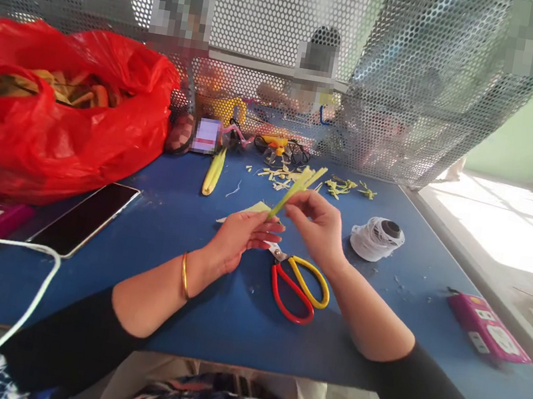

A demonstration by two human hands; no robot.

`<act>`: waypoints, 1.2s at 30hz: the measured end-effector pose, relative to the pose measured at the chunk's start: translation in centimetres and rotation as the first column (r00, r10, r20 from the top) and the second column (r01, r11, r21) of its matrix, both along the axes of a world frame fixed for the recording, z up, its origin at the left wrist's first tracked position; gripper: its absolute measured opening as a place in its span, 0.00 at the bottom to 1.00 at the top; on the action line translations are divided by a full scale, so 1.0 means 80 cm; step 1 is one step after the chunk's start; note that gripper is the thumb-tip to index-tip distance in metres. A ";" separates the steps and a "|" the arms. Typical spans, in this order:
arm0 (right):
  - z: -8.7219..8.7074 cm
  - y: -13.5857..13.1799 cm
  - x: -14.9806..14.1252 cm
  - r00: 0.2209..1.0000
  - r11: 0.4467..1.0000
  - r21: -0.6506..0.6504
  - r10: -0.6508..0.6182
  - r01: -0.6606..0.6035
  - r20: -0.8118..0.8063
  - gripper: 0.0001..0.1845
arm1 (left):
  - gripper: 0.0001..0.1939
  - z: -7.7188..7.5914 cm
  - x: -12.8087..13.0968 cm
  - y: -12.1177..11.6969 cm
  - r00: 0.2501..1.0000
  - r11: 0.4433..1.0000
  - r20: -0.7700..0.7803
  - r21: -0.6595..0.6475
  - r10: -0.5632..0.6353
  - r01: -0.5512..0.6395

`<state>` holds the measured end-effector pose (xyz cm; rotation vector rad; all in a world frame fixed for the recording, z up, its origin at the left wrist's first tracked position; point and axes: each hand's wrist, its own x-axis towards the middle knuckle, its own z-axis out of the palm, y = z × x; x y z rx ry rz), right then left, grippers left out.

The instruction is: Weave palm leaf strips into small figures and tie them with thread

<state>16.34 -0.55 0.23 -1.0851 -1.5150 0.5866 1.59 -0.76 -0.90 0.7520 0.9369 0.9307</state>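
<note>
My left hand [243,235] pinches the lower end of a pale green strip of leaf [293,191], which slants up to the right. At its middle, the thumb and fingers of my right hand [316,224] are closed on the same strip. Beneath my hands lies a pair of scissors [293,289] with one red and one yellow handle; my left fingers hide part of the blades. A flat pale piece of leaf [258,207] rests behind my left hand. Right of my right hand stands a spool of white thread [375,240].
A red plastic bag [132,117] of dried leaves fills the left, near a phone [86,218] and white cable [50,273]. Leaf scraps [280,176], a yellow-green bundle [213,172] and knotted pieces [339,187] lie behind. A magenta box [489,327] sits right; perforated mesh [276,12] borders the back.
</note>
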 end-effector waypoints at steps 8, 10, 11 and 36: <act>-0.010 -0.008 -0.005 0.942 0.978 0.129 0.114 -0.161 0.314 0.03 | 0.12 -0.001 -0.002 0.002 0.999 1.000 0.053 -0.001 -0.012 0.012; -0.010 -0.007 -0.002 0.902 0.968 0.154 0.119 -0.199 0.414 0.07 | 0.13 0.002 -0.002 0.002 0.997 0.999 0.073 -0.021 -0.029 0.031; -0.010 -0.007 0.000 0.879 0.964 0.157 0.118 -0.213 0.462 0.09 | 0.13 0.004 -0.003 0.003 0.996 0.998 0.076 -0.039 -0.045 0.048; -0.008 0.001 -0.002 0.998 0.970 -0.240 -0.051 0.040 -0.038 0.14 | 0.09 0.002 -0.002 0.002 0.987 0.992 0.129 -0.063 -0.097 0.106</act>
